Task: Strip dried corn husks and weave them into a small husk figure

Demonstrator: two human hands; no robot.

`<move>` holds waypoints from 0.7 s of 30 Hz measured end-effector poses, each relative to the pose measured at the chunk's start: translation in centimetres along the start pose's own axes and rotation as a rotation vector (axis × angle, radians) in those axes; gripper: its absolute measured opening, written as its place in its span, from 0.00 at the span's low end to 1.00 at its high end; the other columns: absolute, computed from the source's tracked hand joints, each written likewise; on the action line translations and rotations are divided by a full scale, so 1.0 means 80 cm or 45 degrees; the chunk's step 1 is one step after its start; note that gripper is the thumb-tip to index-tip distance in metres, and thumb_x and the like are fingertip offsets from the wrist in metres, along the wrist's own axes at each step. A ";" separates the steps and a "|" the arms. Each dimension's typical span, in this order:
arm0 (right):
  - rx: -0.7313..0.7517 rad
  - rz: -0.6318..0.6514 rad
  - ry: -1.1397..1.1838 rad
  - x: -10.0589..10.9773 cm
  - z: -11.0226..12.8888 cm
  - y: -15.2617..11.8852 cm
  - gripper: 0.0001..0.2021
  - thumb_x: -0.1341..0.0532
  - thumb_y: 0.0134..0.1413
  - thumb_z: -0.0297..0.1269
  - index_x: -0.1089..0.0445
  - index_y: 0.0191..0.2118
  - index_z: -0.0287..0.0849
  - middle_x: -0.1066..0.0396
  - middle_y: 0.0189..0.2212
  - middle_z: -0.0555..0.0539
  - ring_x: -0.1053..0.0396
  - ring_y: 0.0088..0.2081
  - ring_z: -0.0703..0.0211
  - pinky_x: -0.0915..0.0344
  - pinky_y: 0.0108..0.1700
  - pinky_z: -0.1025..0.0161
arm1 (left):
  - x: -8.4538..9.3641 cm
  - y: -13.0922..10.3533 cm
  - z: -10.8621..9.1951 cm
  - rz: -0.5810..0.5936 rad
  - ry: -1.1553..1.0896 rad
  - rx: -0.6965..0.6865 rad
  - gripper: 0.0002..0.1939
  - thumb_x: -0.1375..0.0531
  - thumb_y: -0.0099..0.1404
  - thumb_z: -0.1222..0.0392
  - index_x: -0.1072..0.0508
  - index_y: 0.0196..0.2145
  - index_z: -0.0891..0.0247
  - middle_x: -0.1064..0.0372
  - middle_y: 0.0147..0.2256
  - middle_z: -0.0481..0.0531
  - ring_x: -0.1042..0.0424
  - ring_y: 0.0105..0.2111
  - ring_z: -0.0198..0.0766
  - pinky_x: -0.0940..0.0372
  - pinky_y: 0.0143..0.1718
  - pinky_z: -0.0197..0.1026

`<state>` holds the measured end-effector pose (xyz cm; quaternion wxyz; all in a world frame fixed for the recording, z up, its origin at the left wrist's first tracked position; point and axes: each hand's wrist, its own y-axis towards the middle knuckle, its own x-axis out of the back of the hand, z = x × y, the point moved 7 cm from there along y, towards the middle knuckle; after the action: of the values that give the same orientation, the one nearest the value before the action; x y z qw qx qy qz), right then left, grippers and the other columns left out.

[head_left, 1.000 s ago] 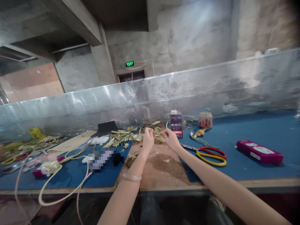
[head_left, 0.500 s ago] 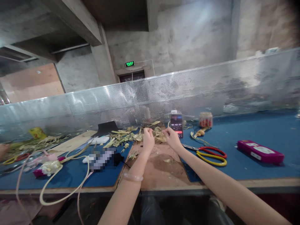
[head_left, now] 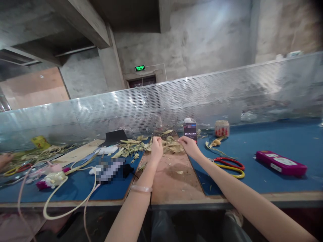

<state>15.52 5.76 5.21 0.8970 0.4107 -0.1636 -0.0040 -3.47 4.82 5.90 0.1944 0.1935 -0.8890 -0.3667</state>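
Over the brown board [head_left: 174,181] both arms reach forward. My left hand [head_left: 156,148], below a pale bangle [head_left: 141,188], is closed in a pinch with its fingertips upward. To its right, my right hand [head_left: 188,146] also pinches, thumb and forefinger together. What either holds is too fine to make out. Dried, pale yellow-green husk-like strips [head_left: 173,147] lie between and behind the hands. More dried scraps [head_left: 132,147] are heaped left of my left hand. Beside my right hand a phone [head_left: 189,131] stands upright with a running timer.
Scissors with red and yellow handles [head_left: 230,164] lie under my right forearm. Farther right are a magenta case [head_left: 280,163] and a jar [head_left: 222,128]. On the left, a looped cable [head_left: 64,215] hangs over the edge. Another person's hand [head_left: 5,160] shows at far left.
My hands have moved apart: the left slightly left, the right slightly right and up. The right hand and forearm now cover more of the phone and scissors.
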 end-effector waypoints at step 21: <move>-0.276 0.448 0.522 -0.047 0.000 -0.015 0.25 0.40 0.46 0.44 0.36 0.51 0.39 0.27 0.30 0.47 0.32 0.26 0.62 0.33 0.30 0.63 | -0.023 -0.006 -0.007 0.200 -0.143 0.001 0.07 0.55 0.65 0.55 0.44 0.34 0.60 0.47 0.16 0.40 0.42 0.15 0.31 0.46 0.21 0.34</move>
<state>12.15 5.47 3.24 0.9369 0.2699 -0.0462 0.2174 -1.57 5.09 5.53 0.1722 0.1024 -0.9110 -0.3605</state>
